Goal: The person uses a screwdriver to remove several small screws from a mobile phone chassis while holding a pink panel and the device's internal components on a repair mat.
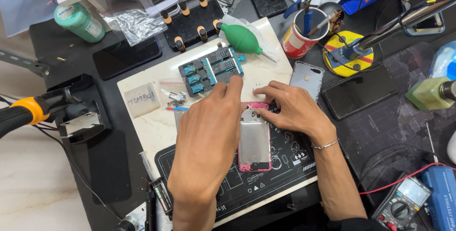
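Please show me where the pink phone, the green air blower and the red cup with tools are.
pink phone [254, 141]: head view, on the silver metal plate in its opened middle.
green air blower [241, 38]: head view, on the round rubber bulb.
red cup [295, 45]: head view, on the front wall, below the tools.

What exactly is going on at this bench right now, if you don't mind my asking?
A person is working on an opened pink-framed smartphone with a bare silver metal inner plate, lying on a black printed work mat. Both hands meet at its top end: the right hand rests its fingers on the top edge, while the left hand reaches in beside it. A blue-clamped circuit-board holder and a green rubber dust blower lie behind on the white board.
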